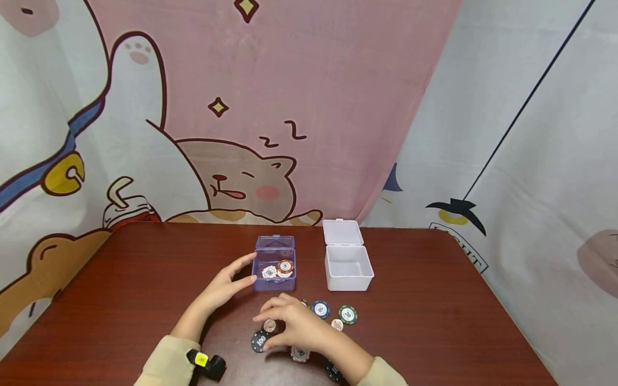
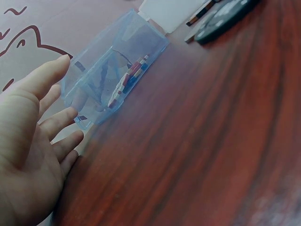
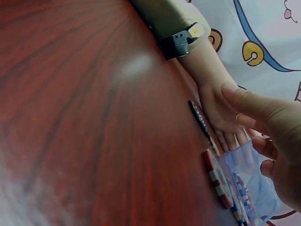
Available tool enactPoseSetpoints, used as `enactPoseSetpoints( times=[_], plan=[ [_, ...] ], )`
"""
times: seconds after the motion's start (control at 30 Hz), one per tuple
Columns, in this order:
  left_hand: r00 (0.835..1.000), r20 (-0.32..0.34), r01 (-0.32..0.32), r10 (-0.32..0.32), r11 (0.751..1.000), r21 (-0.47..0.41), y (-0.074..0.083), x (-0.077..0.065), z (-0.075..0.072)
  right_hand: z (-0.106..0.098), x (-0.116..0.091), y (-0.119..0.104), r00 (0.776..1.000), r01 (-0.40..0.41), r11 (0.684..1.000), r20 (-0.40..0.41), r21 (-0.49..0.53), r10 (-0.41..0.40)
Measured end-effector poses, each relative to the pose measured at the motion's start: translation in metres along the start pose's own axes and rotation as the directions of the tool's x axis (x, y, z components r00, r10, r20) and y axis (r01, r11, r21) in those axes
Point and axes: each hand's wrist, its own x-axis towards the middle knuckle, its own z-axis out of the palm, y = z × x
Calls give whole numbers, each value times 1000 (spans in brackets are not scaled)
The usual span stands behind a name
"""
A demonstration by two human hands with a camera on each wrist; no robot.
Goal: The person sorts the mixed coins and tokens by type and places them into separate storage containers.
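A translucent blue box [image 1: 275, 286] stands with its lid up, holding a few poker chips [image 1: 285, 268], some red-edged. My left hand [image 1: 219, 287] is at the box's left side, fingertips by its wall, thumb and fingers spread. In front of the box, my right hand [image 1: 299, 324] hovers over loose chips, thumb and fingers parted with nothing between them. Below its fingers are a black chip [image 1: 259, 341] marked 100 and a small copper-coloured coin [image 1: 270, 325]. A red-and-white chip [image 1: 300, 354] is partly under the right hand.
An open white box [image 1: 350, 283] stands right of the blue one, with no contents visible. Right of my right hand lie a blue chip [image 1: 321, 309], a green chip [image 1: 347, 314] and another coin [image 1: 337, 324]. Another black chip [image 1: 333, 372] lies by the right forearm.
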Motion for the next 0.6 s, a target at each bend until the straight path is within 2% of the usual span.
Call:
enactPoseSetpoints(
  times=[0.27,0.6],
  plan=[
    [1000,-2,7,-7,1000,4,1,-1,0,6,2,4,996,18,998,93,-66,-12],
    [1000,-1,15,-15,1000,-7,3,-1,0,14,5,8,990,44,992,142,-116,-28]
  ],
)
